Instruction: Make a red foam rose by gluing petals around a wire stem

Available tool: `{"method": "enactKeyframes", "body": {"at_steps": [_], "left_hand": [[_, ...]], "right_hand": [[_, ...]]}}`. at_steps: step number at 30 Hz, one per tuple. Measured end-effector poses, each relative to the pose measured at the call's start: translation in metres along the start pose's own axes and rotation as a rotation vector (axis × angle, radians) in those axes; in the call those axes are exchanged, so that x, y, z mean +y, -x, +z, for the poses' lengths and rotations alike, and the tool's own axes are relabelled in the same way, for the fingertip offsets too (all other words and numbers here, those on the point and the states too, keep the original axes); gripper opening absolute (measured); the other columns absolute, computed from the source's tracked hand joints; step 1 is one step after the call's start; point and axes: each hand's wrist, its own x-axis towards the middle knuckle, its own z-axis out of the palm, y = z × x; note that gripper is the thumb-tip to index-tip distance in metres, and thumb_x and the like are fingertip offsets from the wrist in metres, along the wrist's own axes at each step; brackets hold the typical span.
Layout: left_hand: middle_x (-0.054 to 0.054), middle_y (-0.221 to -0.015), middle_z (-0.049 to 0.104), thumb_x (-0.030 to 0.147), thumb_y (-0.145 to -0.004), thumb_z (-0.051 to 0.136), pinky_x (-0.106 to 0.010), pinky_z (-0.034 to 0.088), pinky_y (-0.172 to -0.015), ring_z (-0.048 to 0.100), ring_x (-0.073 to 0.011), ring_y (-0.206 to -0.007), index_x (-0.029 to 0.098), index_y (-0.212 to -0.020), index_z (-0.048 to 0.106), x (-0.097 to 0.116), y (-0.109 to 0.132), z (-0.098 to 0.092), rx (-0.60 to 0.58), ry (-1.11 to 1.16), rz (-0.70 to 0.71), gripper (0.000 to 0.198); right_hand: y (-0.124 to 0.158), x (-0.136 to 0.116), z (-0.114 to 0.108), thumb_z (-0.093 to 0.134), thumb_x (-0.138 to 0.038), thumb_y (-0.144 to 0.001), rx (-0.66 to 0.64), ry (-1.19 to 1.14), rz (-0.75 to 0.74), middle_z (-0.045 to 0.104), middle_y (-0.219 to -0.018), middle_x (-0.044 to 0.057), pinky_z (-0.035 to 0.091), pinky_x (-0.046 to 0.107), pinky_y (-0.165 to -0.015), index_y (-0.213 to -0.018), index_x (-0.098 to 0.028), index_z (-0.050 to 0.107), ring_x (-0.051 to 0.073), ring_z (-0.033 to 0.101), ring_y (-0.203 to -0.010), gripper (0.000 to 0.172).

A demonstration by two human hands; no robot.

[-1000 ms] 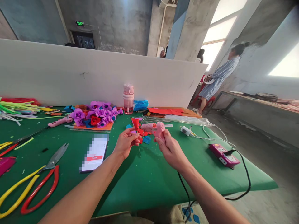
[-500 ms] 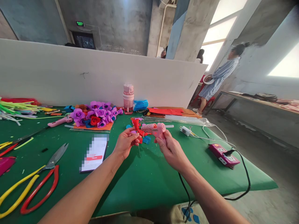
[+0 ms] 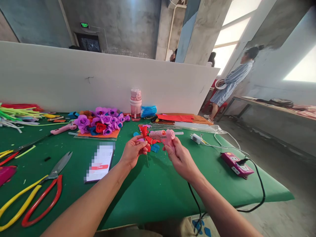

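Pinching a small red foam flower (image 3: 144,132) on its thin wire, the left hand (image 3: 133,152) holds it above the middle of the green felt table (image 3: 153,191). The right hand (image 3: 181,158) clasps a smooth pink glue gun (image 3: 161,135), its nozzle just beside the flower. Purple foam roses (image 3: 105,120) lie far left, and red-handled scissors (image 3: 41,194) lie near left.

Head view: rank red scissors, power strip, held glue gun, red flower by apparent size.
1. red scissors, though nearest the camera.
2. power strip and glue gun look alike; right hand covers part of the gun.
3. red flower in left hand.
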Motion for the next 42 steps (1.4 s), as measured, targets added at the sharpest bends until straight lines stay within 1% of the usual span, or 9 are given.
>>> {"method": "enactKeyframes", "body": {"at_steps": [6,11,15,18,23,28,31,39,42], "left_hand": [[-0.001,-0.063,0.068,0.019,-0.064,0.076,-0.019,0.044,-0.045,0.055,-0.0076,-0.047,0.013,-0.100,0.060,-0.001,-0.001,-0.001,0.017,0.017,0.005,0.040],[-0.002,-0.064,0.068,0.016,-0.063,0.077,-0.019,0.046,-0.045,0.056,-0.0079,-0.047,0.013,-0.090,0.062,-0.001,-0.002,0.000,0.039,0.038,-0.012,0.032],[-0.002,-0.065,0.068,0.016,-0.063,0.077,-0.019,0.046,-0.045,0.056,-0.0076,-0.048,0.011,-0.086,0.064,0.000,-0.001,0.001,0.033,0.054,-0.024,0.026],[-0.003,-0.065,0.068,0.017,-0.065,0.076,-0.019,0.046,-0.045,0.056,-0.0076,-0.049,0.011,-0.084,0.065,0.001,0.000,0.002,0.014,0.058,-0.028,0.023],[-0.004,-0.065,0.068,0.018,-0.065,0.076,-0.019,0.045,-0.046,0.055,-0.0073,-0.050,0.011,-0.085,0.065,0.002,0.002,0.004,-0.007,0.052,-0.027,0.023],[-0.004,-0.064,0.067,0.020,-0.064,0.076,-0.019,0.044,-0.046,0.054,-0.0078,-0.050,0.012,-0.085,0.065,0.000,0.002,0.004,-0.019,0.037,-0.029,0.025],[-0.004,-0.064,0.068,0.020,-0.063,0.077,-0.019,0.044,-0.047,0.054,-0.0078,-0.050,0.012,-0.083,0.064,-0.001,0.002,0.003,-0.021,0.032,-0.034,0.025],[-0.003,-0.063,0.068,0.021,-0.062,0.078,-0.021,0.044,-0.047,0.054,-0.0081,-0.050,0.012,-0.083,0.065,0.000,0.003,0.004,-0.015,0.032,-0.032,0.026],[-0.003,-0.063,0.067,0.022,-0.061,0.079,-0.021,0.044,-0.047,0.054,-0.0081,-0.049,0.012,-0.082,0.065,0.001,0.004,0.006,-0.004,0.037,-0.027,0.026]], "right_hand": [[0.001,0.002,-0.004,0.044,-0.044,-0.090,-0.008,-0.249,0.093,0.063,-0.082,0.002,0.037,0.024,-0.048,-0.092,-0.022,0.046,0.012,0.046,-0.052,0.023],[-0.001,0.013,-0.019,0.058,-0.054,-0.080,0.010,-0.703,0.377,0.064,-0.079,0.001,0.044,0.021,-0.047,-0.092,-0.019,0.056,0.010,0.052,-0.053,0.037],[-0.001,0.038,-0.031,0.071,-0.044,-0.073,0.017,-0.915,0.592,0.058,-0.058,-0.002,0.050,0.020,-0.048,-0.084,-0.018,0.062,0.010,0.055,-0.048,0.030],[0.002,0.062,-0.039,0.078,-0.034,-0.067,0.103,-0.963,0.622,0.058,-0.057,-0.002,0.053,0.020,-0.050,-0.080,-0.017,0.063,0.009,0.053,-0.047,0.026],[0.011,0.096,-0.049,0.084,-0.038,-0.056,0.238,-0.779,0.647,0.063,-0.063,0.000,0.048,0.019,-0.044,-0.077,-0.017,0.061,0.009,0.053,-0.048,0.037],[0.022,0.112,-0.053,0.074,-0.059,-0.058,0.174,-0.439,0.582,0.047,-0.047,-0.006,0.027,0.020,-0.037,-0.070,-0.017,0.059,0.006,0.036,-0.038,0.046],[0.026,0.116,-0.052,0.064,-0.065,-0.064,0.133,-0.276,0.550,0.043,-0.043,-0.007,0.027,0.022,-0.042,-0.066,-0.019,0.057,0.008,0.036,-0.039,0.047],[0.029,0.124,-0.054,0.046,-0.065,-0.077,0.063,0.303,0.552,0.058,-0.044,-0.001,0.035,0.027,-0.054,-0.063,-0.022,0.060,0.018,0.052,-0.050,0.047],[0.028,0.115,-0.057,0.052,-0.065,-0.073,0.103,0.423,0.547,0.062,-0.052,0.001,0.036,0.029,-0.056,-0.067,-0.023,0.062,0.022,0.057,-0.058,0.043]]}}
